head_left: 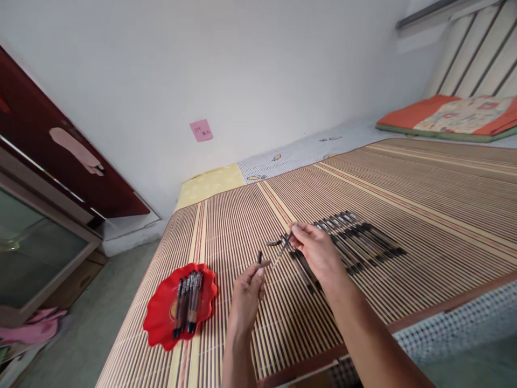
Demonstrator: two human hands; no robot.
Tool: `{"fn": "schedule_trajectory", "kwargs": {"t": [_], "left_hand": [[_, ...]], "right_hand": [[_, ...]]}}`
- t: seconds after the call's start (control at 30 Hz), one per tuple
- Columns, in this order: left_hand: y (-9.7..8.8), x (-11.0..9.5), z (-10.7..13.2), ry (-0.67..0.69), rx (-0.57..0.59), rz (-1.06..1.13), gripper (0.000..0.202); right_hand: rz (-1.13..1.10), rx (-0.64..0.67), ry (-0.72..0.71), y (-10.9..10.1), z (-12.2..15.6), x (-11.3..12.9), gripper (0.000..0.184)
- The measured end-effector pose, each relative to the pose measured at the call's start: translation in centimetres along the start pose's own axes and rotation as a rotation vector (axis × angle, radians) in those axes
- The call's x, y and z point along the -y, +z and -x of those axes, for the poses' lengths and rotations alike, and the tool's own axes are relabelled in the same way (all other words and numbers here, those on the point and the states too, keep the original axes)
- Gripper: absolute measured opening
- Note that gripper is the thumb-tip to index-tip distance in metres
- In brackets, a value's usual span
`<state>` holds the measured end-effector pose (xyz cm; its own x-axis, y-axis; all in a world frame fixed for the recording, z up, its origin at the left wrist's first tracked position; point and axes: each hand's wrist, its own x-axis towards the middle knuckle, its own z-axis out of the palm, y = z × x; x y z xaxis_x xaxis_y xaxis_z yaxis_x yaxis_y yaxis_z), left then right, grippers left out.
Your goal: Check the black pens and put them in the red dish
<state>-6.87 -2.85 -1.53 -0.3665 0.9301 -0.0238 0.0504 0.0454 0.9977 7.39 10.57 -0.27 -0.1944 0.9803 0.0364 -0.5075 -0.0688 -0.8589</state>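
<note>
My left hand is closed around a pen part, and only its short black end shows above the fingers. Pinched in my right hand is a slim pen refill, slanting down toward the left fingers; its lower tip looks pale. A small pen cap lies on the striped mat just beyond the hands. Beside and behind my right hand, a row of several black pens is laid side by side, some partly hidden by the hand. Several more pens rest together in a red scalloped plate, left of my left hand.
The mat covers a bed beside a white wall. Folded orange bedding sits at the far right, near a slatted headboard. A pink note is stuck to the wall. On the left stands a glass-fronted cabinet.
</note>
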Motion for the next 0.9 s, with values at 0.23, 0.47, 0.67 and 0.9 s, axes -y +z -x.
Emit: {"fn": "schedule_trajectory", "kwargs": {"t": [0.23, 0.47, 0.67, 0.9], "left_hand": [[0.0, -0.5, 0.4, -0.009, 0.037, -0.037, 0.048], [0.1, -0.9, 0.5, 0.024, 0.037, -0.085, 0.048], [0.0, -1.4, 0.7, 0.009, 0.038, -0.178, 0.047], [-0.2, -1.2, 0.7, 0.073, 0.073, -0.18, 0.044]], "right_hand": [[0.008, -0.171, -0.229, 0.5, 0.8, 2.0, 0.031], [0.195, -0.12, -0.307, 0.6, 1.2, 2.6, 0.03], [0.201, -0.045, -0.319, 0.7, 1.6, 3.0, 0.026], [0.271, 0.014, -0.345, 0.9, 2.3, 4.4, 0.024]]}}
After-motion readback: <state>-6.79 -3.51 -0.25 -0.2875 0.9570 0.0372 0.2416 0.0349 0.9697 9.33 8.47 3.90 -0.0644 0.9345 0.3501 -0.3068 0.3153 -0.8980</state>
